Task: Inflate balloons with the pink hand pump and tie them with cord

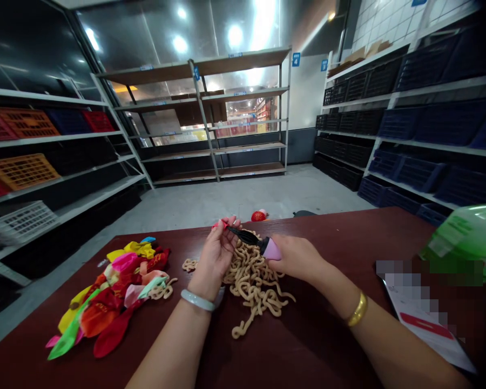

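My left hand [218,251], palm turned up, pinches a small red piece [220,224] that looks like a limp balloon at its fingertips. My right hand [294,258] is wrapped around the purple handle of a black tool [245,236], whose kind I cannot make out. The tool's narrow tip meets the left fingers at the red piece. Beneath both hands lies a heap of tan, curly strands [259,292], partly hidden by them. To the left is a pile of limp coloured balloons [117,292], some with printing, and a few tan strands [162,290] lie against it.
The dark red table [328,335] holds a pixelated flat item [425,319] and a green plastic bag [465,243] at the right. A small tan clump [189,265] sits left of the heap. Beyond the far edge is a red object [258,216]; shelves with crates [22,167] surround the room.
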`<state>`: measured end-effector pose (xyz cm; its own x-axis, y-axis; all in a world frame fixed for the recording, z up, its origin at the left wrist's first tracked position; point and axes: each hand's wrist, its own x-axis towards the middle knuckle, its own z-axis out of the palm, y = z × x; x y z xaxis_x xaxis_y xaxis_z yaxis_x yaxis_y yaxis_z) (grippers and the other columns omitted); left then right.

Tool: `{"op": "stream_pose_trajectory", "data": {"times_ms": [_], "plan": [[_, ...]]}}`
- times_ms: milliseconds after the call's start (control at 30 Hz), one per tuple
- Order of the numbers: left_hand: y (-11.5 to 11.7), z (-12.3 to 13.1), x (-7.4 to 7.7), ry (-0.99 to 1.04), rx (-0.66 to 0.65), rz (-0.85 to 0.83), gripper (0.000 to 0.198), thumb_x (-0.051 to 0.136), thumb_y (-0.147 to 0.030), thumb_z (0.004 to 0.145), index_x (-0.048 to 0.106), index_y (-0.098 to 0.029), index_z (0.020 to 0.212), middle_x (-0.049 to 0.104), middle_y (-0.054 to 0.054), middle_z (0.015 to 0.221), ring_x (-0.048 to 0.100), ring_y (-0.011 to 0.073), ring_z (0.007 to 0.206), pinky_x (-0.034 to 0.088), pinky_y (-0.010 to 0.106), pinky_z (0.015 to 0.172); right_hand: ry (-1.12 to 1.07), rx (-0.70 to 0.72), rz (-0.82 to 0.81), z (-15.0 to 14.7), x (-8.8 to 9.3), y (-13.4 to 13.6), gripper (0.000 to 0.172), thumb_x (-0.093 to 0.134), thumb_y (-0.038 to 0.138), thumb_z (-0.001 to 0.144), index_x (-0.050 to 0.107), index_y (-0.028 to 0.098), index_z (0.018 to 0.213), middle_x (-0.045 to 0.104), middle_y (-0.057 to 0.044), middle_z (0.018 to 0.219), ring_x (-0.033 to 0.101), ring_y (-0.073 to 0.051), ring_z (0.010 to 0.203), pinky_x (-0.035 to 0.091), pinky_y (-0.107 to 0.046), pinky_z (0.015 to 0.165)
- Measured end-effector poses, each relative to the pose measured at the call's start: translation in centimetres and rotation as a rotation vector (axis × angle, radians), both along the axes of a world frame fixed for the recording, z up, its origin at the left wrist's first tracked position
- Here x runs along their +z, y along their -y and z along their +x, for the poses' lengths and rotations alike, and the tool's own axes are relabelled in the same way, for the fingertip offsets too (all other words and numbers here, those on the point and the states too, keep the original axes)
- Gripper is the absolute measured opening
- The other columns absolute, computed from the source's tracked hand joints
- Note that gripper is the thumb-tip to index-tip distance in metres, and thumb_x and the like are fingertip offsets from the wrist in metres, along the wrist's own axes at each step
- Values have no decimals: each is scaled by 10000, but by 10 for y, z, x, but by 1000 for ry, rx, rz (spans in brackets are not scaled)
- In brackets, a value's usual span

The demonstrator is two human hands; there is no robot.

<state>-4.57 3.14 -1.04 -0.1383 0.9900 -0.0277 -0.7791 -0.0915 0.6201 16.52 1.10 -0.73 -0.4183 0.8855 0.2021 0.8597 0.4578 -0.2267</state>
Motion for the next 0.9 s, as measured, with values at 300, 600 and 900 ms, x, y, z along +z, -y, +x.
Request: {"op": "stream_pose_trajectory", "data": {"times_ms": [300, 600, 900], "plan": [[12, 26, -2, -197, -8, 98, 144, 710, -262, 809, 670, -141, 874, 722, 83, 980, 678, 168, 931, 502, 307, 916, -42, -7, -26, -2, -2, -1, 349, 588, 466, 761, 551, 218, 1004, 691, -63, 949, 637, -232, 806, 302, -290, 587], [20, 31, 3, -481, 28, 101, 302, 699, -368, 806, 673, -155, 1018, 719, 116, 1048, 674, 214, 982, 510, 331, 871, -131, -9, 41, -1, -1, -2, 364, 582, 443, 757, 533, 213, 1036, 683, -61, 957, 624, -222, 785, 298, -294, 590], [19, 18, 16, -273, -91, 227, 382, 613, -406, 872, 639, -191, 1187, 655, 142, 1220, 589, 254, 1177, 485, 399, 959, -275, 99, -173, 4, 11, 0, 406, 623, 505, 732, 584, 217, 1015, 686, -48, 933, 616, -212, 765, 335, -273, 575]]}}
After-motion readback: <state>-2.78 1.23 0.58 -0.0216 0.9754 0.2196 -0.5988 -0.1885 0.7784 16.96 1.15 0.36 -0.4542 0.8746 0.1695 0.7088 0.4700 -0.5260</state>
